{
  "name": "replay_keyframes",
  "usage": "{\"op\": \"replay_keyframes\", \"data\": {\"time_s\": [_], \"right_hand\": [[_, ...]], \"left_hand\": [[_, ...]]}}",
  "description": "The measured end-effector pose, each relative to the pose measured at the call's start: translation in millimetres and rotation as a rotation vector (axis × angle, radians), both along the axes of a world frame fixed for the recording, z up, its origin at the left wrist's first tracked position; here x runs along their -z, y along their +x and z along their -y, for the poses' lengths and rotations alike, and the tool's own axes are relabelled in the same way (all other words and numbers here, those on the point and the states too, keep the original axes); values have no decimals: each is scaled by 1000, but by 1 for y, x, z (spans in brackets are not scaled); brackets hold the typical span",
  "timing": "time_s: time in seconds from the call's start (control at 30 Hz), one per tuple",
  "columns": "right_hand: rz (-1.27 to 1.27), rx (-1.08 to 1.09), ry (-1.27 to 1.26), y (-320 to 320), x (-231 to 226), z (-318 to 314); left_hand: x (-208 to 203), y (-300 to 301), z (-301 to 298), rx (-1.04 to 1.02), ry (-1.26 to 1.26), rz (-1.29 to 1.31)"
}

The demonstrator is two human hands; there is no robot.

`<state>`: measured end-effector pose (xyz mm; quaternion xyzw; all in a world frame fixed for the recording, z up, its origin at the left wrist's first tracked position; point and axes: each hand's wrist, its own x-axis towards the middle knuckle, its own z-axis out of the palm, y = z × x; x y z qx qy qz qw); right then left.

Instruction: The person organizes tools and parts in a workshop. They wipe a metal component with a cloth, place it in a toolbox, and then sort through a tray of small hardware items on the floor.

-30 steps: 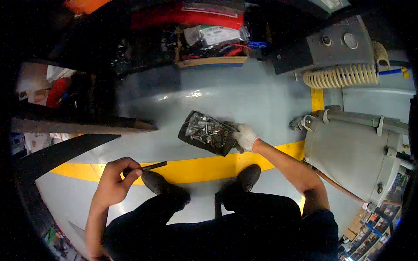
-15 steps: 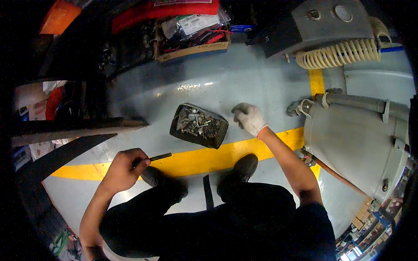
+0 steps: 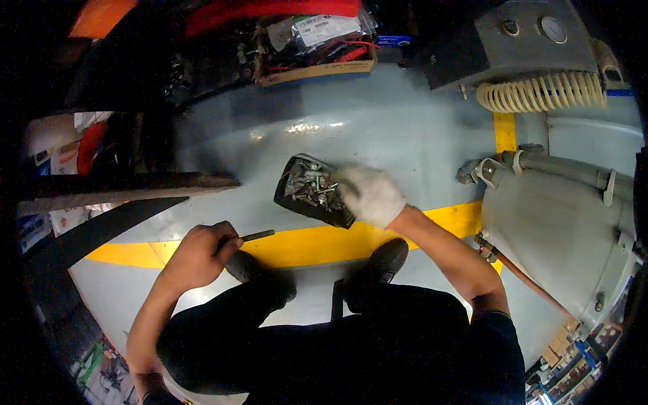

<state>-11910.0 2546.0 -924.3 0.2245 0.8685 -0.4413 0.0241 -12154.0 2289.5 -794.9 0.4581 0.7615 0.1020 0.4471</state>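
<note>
Pinched in the bare fingers of my left hand (image 3: pixel 206 253) is a dark, slim rod (image 3: pixel 258 235), whose free end points right. In front of me on the floor sits a black plastic bin (image 3: pixel 286 177) of loose metal bolts (image 3: pixel 312 183) and other small hardware. My right hand (image 3: pixel 372 196), in a whitish knit glove, is at the bin's right side and covers part of its rim. Motion smears its fingers, so whether they grip anything does not show.
A cardboard box (image 3: pixel 317 74) with bagged parts stands beyond the bin. At the right are a light grey tank (image 3: pixel 547 229), a coiled cream hose (image 3: pixel 540 93) and a dark gauge panel (image 3: pixel 526 47). A dark beam (image 3: pixel 135 187) juts in from the left. A yellow stripe (image 3: pixel 304 250) crosses the grey floor.
My right hand has moved left and slightly down, from beside the bin to over its right edge. My left hand keeps hold of the rod. The whole view has shifted a little.
</note>
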Motion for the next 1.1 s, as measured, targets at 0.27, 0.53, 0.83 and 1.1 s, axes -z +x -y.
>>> {"op": "replay_keyframes", "data": {"time_s": [0.27,0.53,0.83,1.1], "right_hand": [[143,-696,439,-61,52,43],[376,-491,179,-50,75,74],[515,-615,227,-34,4,52],[288,-644,353,-68,62,59]], "left_hand": [[-6,-5,-10,32,-47,54],[-12,-12,3,14,-3,16],[-8,-16,9,-28,30,100],[-20,-13,-8,-23,63,64]]}}
